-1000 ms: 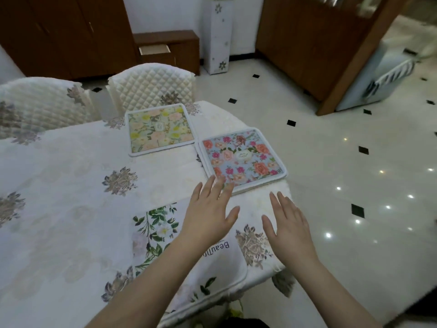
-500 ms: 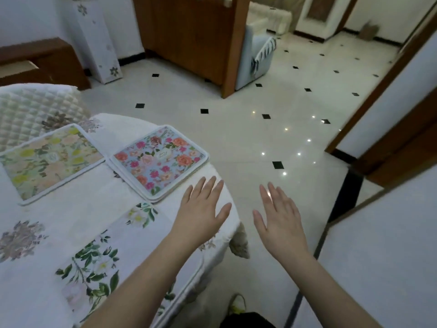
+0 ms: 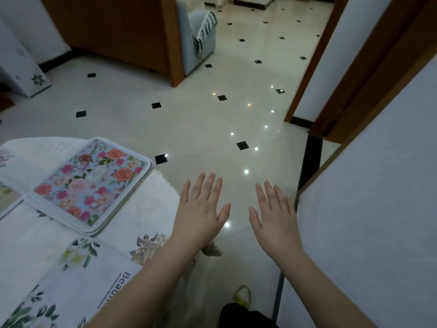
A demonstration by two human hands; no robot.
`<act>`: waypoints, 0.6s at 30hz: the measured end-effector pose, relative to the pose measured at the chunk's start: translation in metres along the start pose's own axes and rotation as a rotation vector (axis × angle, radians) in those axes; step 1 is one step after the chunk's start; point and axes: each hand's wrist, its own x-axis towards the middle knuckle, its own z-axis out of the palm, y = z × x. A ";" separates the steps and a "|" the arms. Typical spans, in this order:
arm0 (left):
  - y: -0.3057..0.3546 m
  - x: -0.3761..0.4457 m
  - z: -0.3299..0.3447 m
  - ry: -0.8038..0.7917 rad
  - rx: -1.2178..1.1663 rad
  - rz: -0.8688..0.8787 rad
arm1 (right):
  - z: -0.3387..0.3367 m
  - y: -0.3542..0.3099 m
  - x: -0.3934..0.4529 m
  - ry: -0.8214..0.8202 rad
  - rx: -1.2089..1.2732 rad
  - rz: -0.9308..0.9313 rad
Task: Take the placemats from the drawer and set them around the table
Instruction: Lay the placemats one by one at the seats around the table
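My left hand (image 3: 201, 209) and right hand (image 3: 274, 216) are both flat, fingers straight and spread, holding nothing, out over the tiled floor (image 3: 189, 119) in the lower middle of the frame, just past the table's edge. The nearest placemat, the white one with green leaves (image 3: 71, 275), lies at lower left, touching nothing of mine; my left forearm crosses above its corner. The blue rose-print placemat (image 3: 92, 183) sits left of my left hand, its long side running toward upper right. Any placemat is nearer my left hand. The drawer is out of view.
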 end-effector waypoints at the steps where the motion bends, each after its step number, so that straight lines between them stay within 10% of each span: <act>1: 0.004 0.008 0.002 0.017 0.027 0.011 | 0.001 0.008 0.006 0.001 -0.009 0.008; 18: 0.043 0.109 0.015 -0.009 0.088 -0.038 | 0.003 0.080 0.109 -0.001 -0.026 -0.024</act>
